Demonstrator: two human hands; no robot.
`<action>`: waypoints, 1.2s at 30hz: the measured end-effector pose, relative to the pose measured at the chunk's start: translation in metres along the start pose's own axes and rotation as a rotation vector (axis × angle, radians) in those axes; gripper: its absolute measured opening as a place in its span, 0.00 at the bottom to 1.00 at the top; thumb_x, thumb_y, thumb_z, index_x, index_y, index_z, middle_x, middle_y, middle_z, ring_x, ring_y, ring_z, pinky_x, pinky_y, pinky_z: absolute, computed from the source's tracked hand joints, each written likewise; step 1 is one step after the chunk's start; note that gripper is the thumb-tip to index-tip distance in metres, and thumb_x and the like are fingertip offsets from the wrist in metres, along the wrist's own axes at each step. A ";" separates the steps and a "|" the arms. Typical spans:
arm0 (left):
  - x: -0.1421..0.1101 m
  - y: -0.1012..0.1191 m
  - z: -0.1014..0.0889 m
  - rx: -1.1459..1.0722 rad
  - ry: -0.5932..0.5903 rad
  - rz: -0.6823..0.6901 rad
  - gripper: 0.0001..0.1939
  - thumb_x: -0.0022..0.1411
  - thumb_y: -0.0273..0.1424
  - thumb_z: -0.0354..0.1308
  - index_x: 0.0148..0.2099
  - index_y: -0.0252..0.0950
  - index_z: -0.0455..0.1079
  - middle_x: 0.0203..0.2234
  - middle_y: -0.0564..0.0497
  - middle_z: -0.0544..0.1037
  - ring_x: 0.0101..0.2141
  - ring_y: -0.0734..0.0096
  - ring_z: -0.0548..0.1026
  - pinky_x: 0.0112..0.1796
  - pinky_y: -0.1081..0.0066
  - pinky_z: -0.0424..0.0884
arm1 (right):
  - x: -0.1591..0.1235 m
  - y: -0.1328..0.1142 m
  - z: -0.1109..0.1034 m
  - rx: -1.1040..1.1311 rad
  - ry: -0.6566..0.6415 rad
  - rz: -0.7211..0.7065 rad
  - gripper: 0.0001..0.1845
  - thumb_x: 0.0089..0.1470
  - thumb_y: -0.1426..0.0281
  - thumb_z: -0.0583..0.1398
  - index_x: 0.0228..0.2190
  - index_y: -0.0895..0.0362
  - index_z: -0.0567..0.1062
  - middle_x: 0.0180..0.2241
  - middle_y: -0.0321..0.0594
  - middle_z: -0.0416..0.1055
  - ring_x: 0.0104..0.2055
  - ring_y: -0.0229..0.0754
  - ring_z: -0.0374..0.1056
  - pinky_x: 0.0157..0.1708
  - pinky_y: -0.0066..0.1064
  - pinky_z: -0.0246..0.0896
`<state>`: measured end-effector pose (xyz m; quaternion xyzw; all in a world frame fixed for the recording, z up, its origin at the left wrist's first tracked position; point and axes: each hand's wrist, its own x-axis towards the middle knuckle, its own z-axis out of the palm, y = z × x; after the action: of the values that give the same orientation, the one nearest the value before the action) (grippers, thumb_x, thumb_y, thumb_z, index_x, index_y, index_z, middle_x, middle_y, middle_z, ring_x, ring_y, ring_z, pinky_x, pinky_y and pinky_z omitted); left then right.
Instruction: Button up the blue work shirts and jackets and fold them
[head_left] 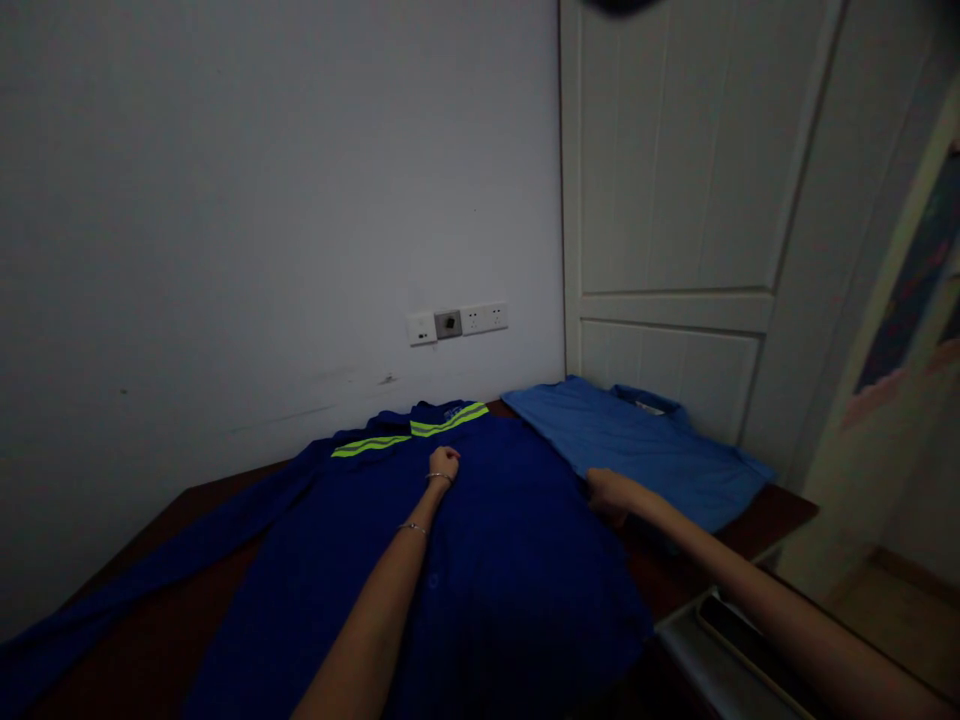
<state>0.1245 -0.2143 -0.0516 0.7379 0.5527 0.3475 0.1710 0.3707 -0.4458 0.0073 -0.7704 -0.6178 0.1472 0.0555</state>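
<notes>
A dark blue work jacket (510, 560) with yellow-green reflective strips across its chest lies spread, front up, with its collar toward the wall. One long sleeve stretches out to the left. My left hand (444, 466) rests on the upper middle of the jacket with its fingers curled in; whether cloth is pinched inside them is hidden. At the jacket's right edge, my right hand (611, 494) is closed on the dark cloth, its fingertips partly out of sight. Just beyond the right hand lies a lighter blue shirt (637, 440), flat, its collar toward the door panel.
Both garments lie on a dark reddish-brown table (161, 525) against a white wall (262, 200). Wall sockets (484, 318) sit above the jacket's collar. A white panelled door (675, 150) stands behind the shirt. Under my right forearm is a dark oblong object (739, 640) with a light rim.
</notes>
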 end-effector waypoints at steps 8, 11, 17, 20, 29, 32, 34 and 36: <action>-0.003 0.001 -0.003 -0.007 0.000 -0.004 0.14 0.48 0.17 0.49 0.29 0.33 0.75 0.31 0.48 0.77 0.36 0.71 0.73 0.40 0.76 0.64 | -0.010 -0.010 -0.012 0.129 -0.087 0.040 0.05 0.44 0.75 0.55 0.20 0.62 0.69 0.18 0.38 0.68 0.19 0.35 0.65 0.18 0.22 0.59; -0.003 0.001 -0.003 -0.013 0.002 -0.012 0.14 0.48 0.17 0.49 0.30 0.32 0.75 0.31 0.47 0.77 0.36 0.71 0.73 0.39 0.76 0.64 | -0.008 -0.010 -0.020 0.195 -0.076 0.065 0.06 0.47 0.75 0.53 0.29 0.62 0.69 0.20 0.38 0.69 0.19 0.34 0.65 0.18 0.22 0.58; -0.003 0.000 -0.002 -0.027 -0.010 -0.022 0.14 0.48 0.17 0.49 0.29 0.32 0.75 0.30 0.47 0.77 0.35 0.71 0.73 0.37 0.77 0.64 | 0.004 -0.010 -0.041 0.151 0.054 0.013 0.11 0.51 0.71 0.52 0.36 0.63 0.67 0.30 0.45 0.71 0.25 0.37 0.68 0.21 0.24 0.59; -0.002 -0.001 -0.001 -0.032 -0.011 -0.028 0.13 0.49 0.17 0.49 0.29 0.32 0.75 0.30 0.48 0.77 0.35 0.72 0.73 0.37 0.78 0.64 | 0.014 -0.007 -0.058 0.067 0.155 -0.055 0.11 0.49 0.69 0.55 0.34 0.62 0.70 0.33 0.46 0.72 0.32 0.40 0.69 0.27 0.25 0.59; -0.005 -0.001 -0.001 -0.052 -0.008 -0.040 0.12 0.49 0.17 0.50 0.27 0.33 0.73 0.31 0.48 0.76 0.36 0.71 0.72 0.38 0.77 0.64 | 0.064 0.030 -0.127 -0.053 0.270 -0.120 0.11 0.50 0.68 0.55 0.31 0.62 0.73 0.34 0.45 0.72 0.35 0.41 0.68 0.33 0.25 0.58; -0.005 0.000 -0.001 -0.056 -0.013 -0.046 0.13 0.49 0.16 0.49 0.26 0.33 0.73 0.31 0.48 0.76 0.35 0.71 0.72 0.38 0.77 0.64 | 0.082 0.044 -0.154 -0.160 0.296 -0.080 0.09 0.49 0.69 0.56 0.31 0.61 0.73 0.34 0.46 0.72 0.35 0.42 0.67 0.33 0.27 0.56; -0.005 -0.001 -0.001 -0.064 -0.014 -0.049 0.13 0.48 0.16 0.49 0.27 0.33 0.73 0.31 0.49 0.75 0.35 0.71 0.72 0.38 0.77 0.64 | 0.092 0.051 -0.174 -0.246 0.320 -0.037 0.09 0.49 0.69 0.56 0.32 0.61 0.72 0.36 0.49 0.72 0.36 0.42 0.66 0.33 0.27 0.55; -0.005 -0.002 0.000 -0.077 -0.013 -0.050 0.13 0.48 0.15 0.49 0.26 0.33 0.72 0.31 0.49 0.75 0.35 0.72 0.72 0.37 0.77 0.64 | 0.101 0.055 -0.194 -0.297 0.347 0.007 0.08 0.50 0.70 0.56 0.33 0.61 0.72 0.37 0.52 0.71 0.36 0.44 0.66 0.33 0.29 0.54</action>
<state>0.1221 -0.2178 -0.0544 0.7190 0.5560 0.3593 0.2117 0.4991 -0.3415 0.1612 -0.7861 -0.6112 -0.0799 0.0466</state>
